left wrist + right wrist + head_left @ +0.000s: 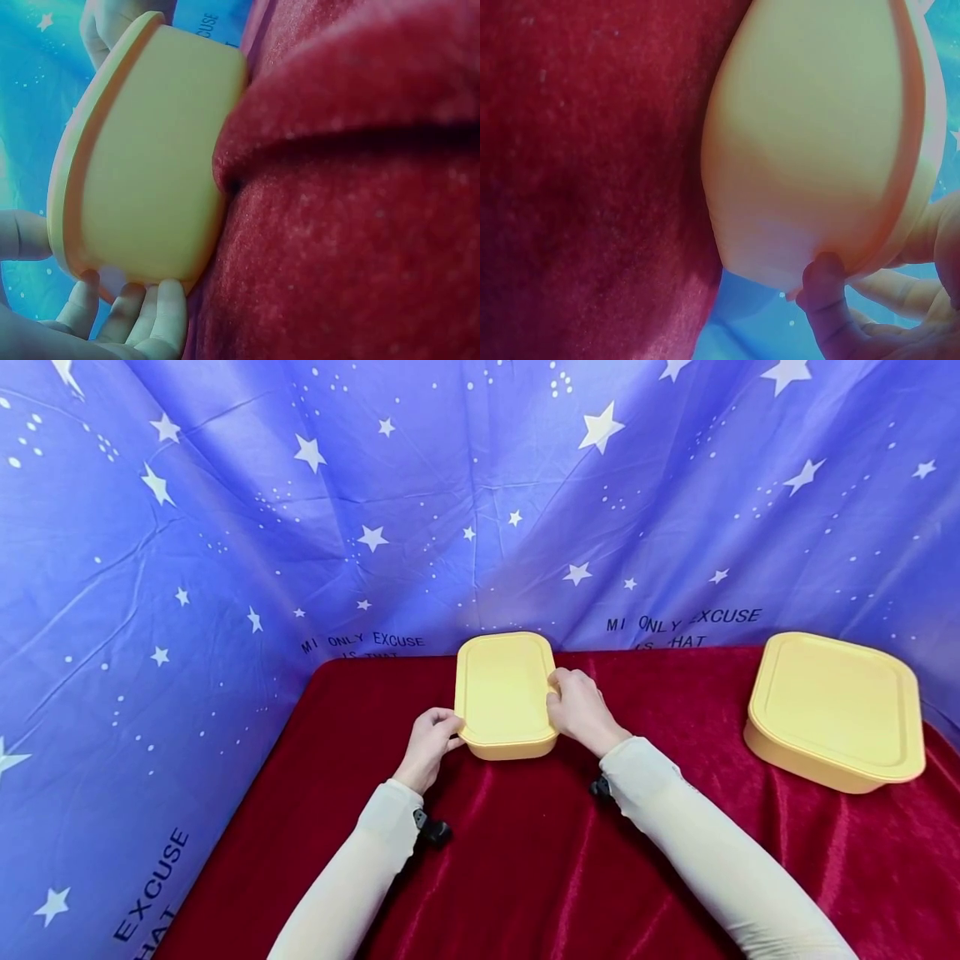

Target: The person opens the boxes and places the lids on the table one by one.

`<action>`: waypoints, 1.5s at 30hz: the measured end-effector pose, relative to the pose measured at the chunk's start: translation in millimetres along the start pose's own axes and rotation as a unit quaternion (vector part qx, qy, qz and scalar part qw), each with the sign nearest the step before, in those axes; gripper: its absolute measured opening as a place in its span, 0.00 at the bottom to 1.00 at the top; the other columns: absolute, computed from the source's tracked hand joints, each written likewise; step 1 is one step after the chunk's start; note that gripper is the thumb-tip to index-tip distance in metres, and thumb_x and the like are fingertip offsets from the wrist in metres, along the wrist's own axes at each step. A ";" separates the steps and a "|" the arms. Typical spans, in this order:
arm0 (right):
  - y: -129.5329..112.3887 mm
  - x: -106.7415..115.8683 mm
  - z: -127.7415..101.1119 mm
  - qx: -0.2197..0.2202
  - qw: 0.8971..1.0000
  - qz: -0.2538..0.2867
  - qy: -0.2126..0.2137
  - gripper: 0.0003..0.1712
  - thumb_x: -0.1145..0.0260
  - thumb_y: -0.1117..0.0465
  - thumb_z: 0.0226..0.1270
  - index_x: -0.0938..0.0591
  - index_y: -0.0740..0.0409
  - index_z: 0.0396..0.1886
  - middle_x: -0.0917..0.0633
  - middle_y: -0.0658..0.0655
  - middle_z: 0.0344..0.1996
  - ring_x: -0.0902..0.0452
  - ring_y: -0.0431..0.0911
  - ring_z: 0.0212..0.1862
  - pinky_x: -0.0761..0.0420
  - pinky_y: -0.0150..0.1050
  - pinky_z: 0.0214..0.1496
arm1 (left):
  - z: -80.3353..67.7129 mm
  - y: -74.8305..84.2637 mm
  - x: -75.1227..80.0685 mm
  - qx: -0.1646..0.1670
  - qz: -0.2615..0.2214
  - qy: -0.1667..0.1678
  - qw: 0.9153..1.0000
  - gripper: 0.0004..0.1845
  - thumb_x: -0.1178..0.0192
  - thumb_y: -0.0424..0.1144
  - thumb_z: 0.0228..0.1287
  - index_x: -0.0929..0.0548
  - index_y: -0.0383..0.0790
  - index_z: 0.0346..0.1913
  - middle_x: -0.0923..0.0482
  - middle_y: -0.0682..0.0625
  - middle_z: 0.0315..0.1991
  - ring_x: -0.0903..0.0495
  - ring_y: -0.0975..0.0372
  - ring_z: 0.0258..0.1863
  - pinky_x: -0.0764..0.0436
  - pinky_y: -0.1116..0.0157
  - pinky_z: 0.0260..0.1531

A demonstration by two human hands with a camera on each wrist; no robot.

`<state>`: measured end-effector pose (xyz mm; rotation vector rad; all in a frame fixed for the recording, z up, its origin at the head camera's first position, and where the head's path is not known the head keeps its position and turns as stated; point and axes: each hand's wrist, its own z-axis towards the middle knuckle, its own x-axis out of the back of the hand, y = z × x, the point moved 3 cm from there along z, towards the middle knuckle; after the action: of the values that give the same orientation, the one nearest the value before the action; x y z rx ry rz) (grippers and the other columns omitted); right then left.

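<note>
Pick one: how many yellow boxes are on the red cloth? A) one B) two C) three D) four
B: one lidded yellow box sits between the left hand and right hand, and a second yellow box lies apart at the right on the red cloth.

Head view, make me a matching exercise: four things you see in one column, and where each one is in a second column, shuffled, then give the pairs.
Things:
1. left hand
2. right hand
3. lidded yellow box
4. second yellow box

Places:
A. alone at the right side of the red cloth
B. held between both hands, mid-table
C. gripping the held box's near left corner
D. fingers on the held box's right edge

Pairs: 1-C, 2-D, 3-B, 4-A
</note>
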<state>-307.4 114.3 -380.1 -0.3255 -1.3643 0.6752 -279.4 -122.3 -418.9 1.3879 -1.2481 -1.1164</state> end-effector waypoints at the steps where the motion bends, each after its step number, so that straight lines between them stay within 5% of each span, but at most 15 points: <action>1: -0.5 -0.3 0.4 -0.001 1.000 -0.001 0.000 0.18 0.48 0.64 0.66 0.26 0.69 0.53 0.24 0.69 0.46 0.27 0.59 0.49 0.27 0.54 0.53 | 0.1 0.1 0.3 -0.001 -0.001 0.000 1.000 0.10 0.45 0.29 0.58 0.27 0.29 0.42 0.27 0.41 0.44 0.21 0.58 0.40 0.20 0.60 0.45; 45: -15.7 -12.0 3.7 0.002 1.000 0.004 -0.005 0.18 0.46 0.63 0.66 0.25 0.67 0.53 0.24 0.67 0.46 0.27 0.58 0.49 0.27 0.53 0.53 | 1.5 0.3 18.7 0.000 -0.003 0.021 1.000 0.12 0.46 0.29 0.57 0.27 0.28 0.44 0.27 0.39 0.45 0.20 0.58 0.40 0.19 0.62 0.43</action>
<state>-307.7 94.2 -379.6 -0.3257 -1.3712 0.6866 -279.6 -141.0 -419.7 1.4101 -1.2148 -1.0863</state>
